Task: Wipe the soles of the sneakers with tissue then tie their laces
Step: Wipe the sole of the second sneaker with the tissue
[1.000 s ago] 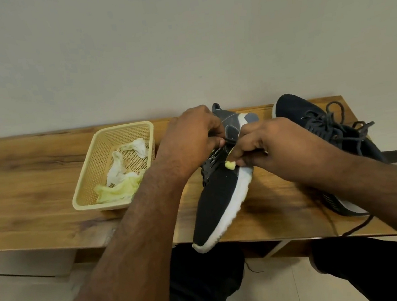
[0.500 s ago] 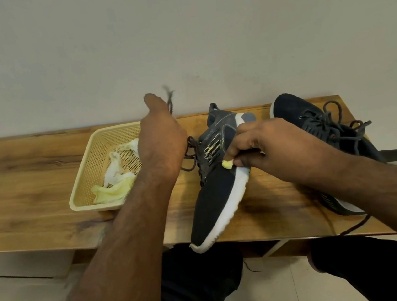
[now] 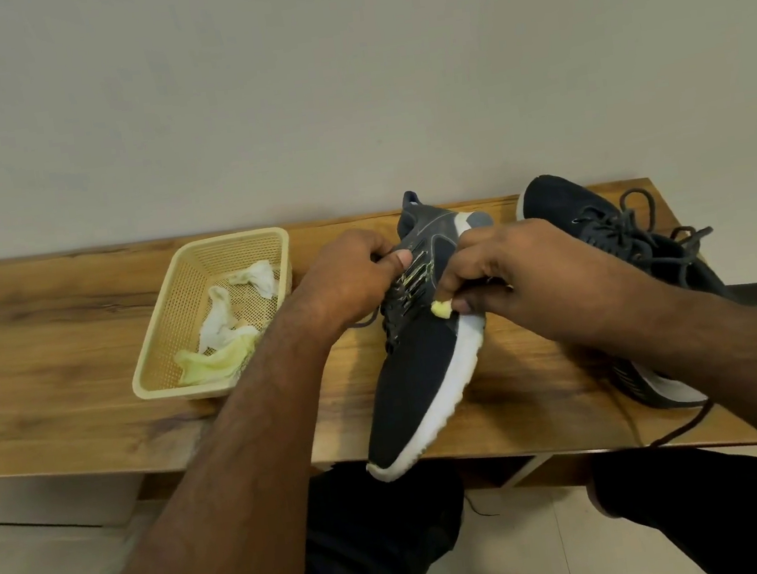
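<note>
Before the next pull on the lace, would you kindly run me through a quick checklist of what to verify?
1. Left hand grips the lace at the near sneaker: ok.
2. Right hand holds the other lace end: cannot tell, the fingers hide it.
3. Right hand free of tissue: not ok, a yellow scrap sits in it.
4. Near sneaker fully on the bench: not ok, its toe overhangs the front edge.
5. Far sneaker tied: not ok, a lace trails off the bench.
</note>
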